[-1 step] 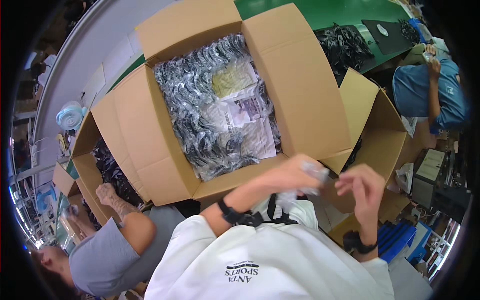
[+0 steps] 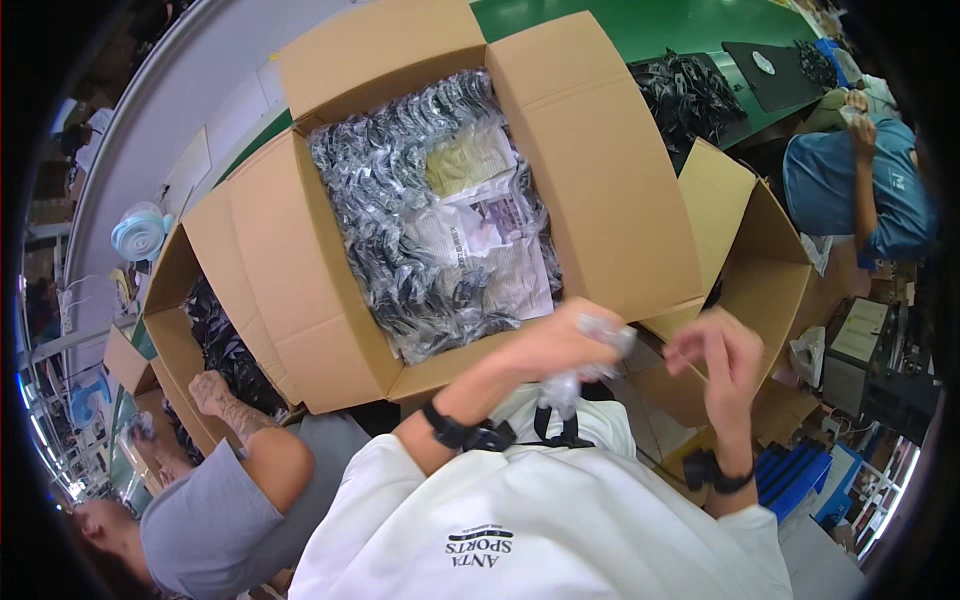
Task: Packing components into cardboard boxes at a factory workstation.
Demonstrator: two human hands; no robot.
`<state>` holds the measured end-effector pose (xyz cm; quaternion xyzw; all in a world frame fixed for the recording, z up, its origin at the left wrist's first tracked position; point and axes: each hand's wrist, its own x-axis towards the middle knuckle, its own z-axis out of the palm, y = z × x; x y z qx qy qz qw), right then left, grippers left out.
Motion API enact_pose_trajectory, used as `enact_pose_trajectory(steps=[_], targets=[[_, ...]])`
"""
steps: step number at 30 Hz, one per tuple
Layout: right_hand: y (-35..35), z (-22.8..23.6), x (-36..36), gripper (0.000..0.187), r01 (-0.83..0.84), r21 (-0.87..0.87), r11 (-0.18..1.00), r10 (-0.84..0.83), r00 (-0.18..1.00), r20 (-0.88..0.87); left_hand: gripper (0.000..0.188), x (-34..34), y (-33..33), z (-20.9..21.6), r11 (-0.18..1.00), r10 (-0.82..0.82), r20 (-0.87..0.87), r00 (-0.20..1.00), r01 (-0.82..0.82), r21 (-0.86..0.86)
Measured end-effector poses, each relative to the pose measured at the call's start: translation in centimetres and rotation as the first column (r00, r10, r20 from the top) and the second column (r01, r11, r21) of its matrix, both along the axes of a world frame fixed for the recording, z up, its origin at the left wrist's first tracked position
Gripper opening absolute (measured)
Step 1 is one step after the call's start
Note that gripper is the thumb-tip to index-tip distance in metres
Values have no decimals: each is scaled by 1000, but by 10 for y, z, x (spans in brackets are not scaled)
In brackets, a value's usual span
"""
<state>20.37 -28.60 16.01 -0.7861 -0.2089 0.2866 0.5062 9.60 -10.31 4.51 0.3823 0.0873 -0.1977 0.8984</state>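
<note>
Left grip (image 2: 566, 342) clamped on a crinkled plastic packet (image 2: 610, 337), right grip (image 2: 722, 357) apart, I could drop it by squeezing too lightly.

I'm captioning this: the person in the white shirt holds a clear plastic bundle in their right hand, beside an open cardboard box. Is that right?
Wrong hand: in the head view, the left hand holds the clear plastic bundle; the white shirt and open cardboard box are as you say.
</note>
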Motion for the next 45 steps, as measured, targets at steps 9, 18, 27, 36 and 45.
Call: enact_pose_trajectory(steps=[9,18,27,36,45], targets=[[196,-198,-2,60,-45,-710,703,586,602,542,27,-90,97,-28,686,725,-89,683,-706,175],[207,-208,26,50,-136,-667,733,577,644,502,33,-122,114,-62,680,730,-166,663,-729,80],[115,-69,8,45,-84,274,958,176,926,-333,55,-40,88,-26,670,532,208,821,-558,489],[-13,-31,47,41,427,483,765,-72,801,-594,35,55,-25,17,939,18,241,970,-99,328],[-178,-57,109,26,640,494,588,-495,768,-406,22,146,-151,16,887,-32,71,997,-4,462]])
